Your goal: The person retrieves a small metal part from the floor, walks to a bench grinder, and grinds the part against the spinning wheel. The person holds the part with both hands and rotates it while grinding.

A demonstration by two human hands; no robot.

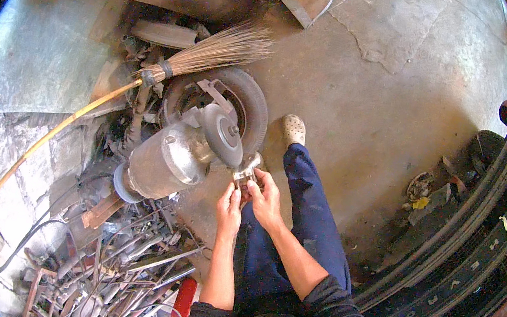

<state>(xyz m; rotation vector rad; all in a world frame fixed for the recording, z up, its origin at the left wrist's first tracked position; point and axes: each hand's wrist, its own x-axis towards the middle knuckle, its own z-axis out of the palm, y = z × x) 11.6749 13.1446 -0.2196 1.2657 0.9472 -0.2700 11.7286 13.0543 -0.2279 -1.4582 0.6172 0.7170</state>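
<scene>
A bench grinder [165, 162] with a rounded grey metal body stands left of centre, its round grinding wheel [223, 135] facing me. Just off the wheel's lower right edge is a small shiny metal part [245, 171]; whether it touches the wheel I cannot tell. My right hand [266, 200] grips this part between thumb and fingers. My left hand [230, 210] is closed at the part's lower left side, fingertips against it. The fingers cover the part's lower end.
Behind the grinder a tyre [255, 103] lies on the floor, beside a straw broom [216, 53] with a yellow handle. Scrap metal rods [129, 258] are heaped at lower left, near a red cylinder [184, 298]. A long dark vehicle part [448, 251] curves along the right side.
</scene>
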